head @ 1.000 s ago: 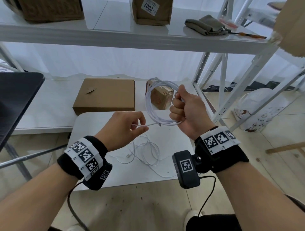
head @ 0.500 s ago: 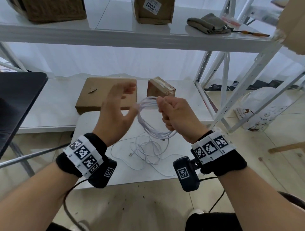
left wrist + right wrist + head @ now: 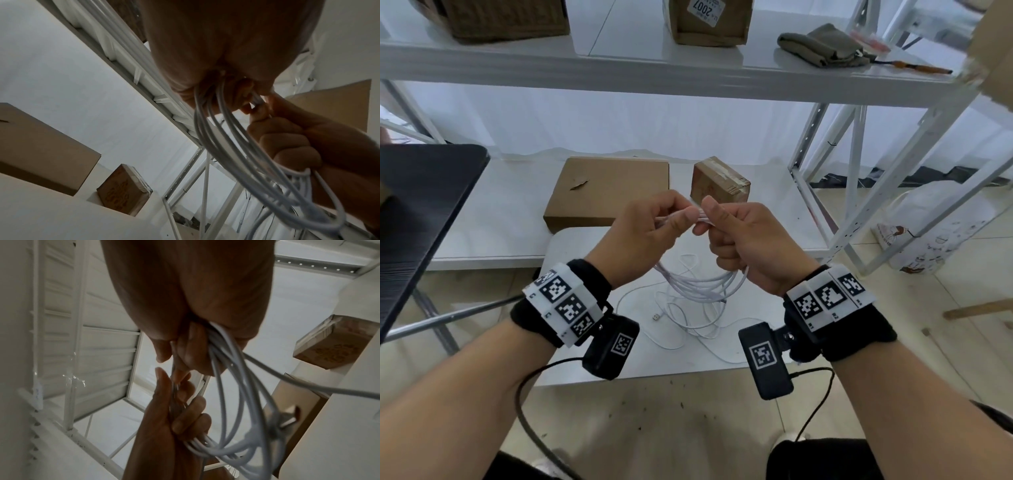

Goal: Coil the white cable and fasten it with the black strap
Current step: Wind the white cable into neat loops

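The white cable (image 3: 702,284) is partly coiled; its loops hang below my two hands, above the small white table (image 3: 571,246). My left hand (image 3: 681,219) and right hand (image 3: 712,219) meet thumb to thumb and both grip the top of the bundle. The left wrist view shows the strands (image 3: 216,129) running out of my left fist, and the right wrist view shows the coil (image 3: 236,386) leaving my right fist. The rest of the cable lies loose on the table (image 3: 688,322), ending in a plug (image 3: 655,317). I see no black strap in any view.
A flat cardboard box (image 3: 606,192) and a small taped box (image 3: 720,185) sit on the low shelf behind the table. White shelf uprights (image 3: 822,219) stand to the right, with a white bag (image 3: 935,233) beyond. A black tabletop (image 3: 421,205) is at the left.
My left hand let go of the loose strand, rose open to the coil and now grips its top beside the right hand. The coil swung from upright to hanging down.
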